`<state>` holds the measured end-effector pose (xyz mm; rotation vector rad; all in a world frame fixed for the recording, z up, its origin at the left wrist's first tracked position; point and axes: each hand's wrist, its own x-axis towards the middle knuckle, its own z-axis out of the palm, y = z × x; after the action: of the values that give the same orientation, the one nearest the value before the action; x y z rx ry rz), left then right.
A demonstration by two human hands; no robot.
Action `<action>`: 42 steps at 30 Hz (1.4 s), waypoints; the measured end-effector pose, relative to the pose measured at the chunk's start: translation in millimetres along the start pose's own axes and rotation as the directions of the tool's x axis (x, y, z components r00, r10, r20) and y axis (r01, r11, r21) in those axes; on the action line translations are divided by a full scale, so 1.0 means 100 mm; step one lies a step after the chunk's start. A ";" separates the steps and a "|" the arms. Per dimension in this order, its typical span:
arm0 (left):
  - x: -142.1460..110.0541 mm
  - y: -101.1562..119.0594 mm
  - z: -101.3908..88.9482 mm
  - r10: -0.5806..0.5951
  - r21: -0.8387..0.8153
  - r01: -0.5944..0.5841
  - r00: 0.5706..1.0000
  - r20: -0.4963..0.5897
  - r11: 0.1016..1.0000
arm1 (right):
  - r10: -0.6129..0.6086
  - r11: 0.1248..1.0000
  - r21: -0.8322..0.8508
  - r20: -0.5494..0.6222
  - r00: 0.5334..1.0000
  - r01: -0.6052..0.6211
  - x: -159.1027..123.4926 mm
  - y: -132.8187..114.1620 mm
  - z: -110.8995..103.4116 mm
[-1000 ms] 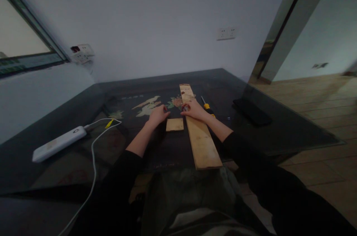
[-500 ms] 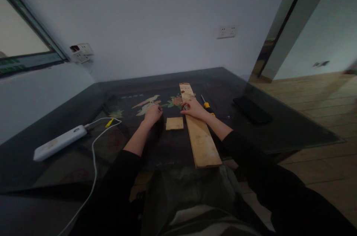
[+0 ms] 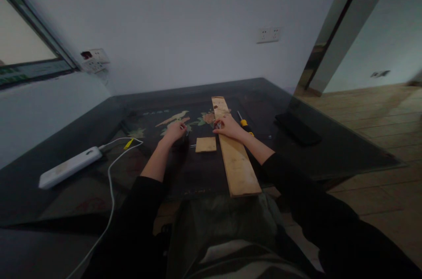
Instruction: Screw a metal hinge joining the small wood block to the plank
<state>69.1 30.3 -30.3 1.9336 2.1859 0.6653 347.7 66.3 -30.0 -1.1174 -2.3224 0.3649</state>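
My left hand (image 3: 174, 132) is low over the dark table, its fingers curled in a pinch; whatever they hold, if anything, is too small to make out. Just right of its fingertips lie thin, shiny metal pieces (image 3: 187, 132) that look like screws. With closed fingers, my right hand (image 3: 230, 127) grips a small shiny metal piece (image 3: 218, 125) at the left edge of a long wooden plank (image 3: 239, 164). That wrist crosses above the plank. Between the hands sits a small square wooden board (image 3: 206, 144), with more thin metal pieces (image 3: 193, 146) at its left side.
A yellow-and-black screwdriver (image 3: 245, 126) lies right of the plank. Farther right is a flat black object (image 3: 298, 129). A white power strip (image 3: 70, 167) with a white cable (image 3: 111, 182) and yellow tag (image 3: 128, 143) occupies the table's left. Behind the table (image 3: 184, 94) stands a wall.
My left hand has shifted left, away from the small board, uncovering the thin metal pieces by its fingertips. My right hand stays on the small metal piece by the plank.
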 end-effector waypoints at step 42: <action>-0.46 0.73 -0.13 0.350 -0.316 -0.222 0.828 0.438 0.922 | -0.025 0.999 0.022 -0.017 1.000 0.025 0.04 0.10 0.08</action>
<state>137.5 -12.1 3.4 2.0332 1.4488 0.4028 347.6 75.3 -40.0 -1.0758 -2.3103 0.3697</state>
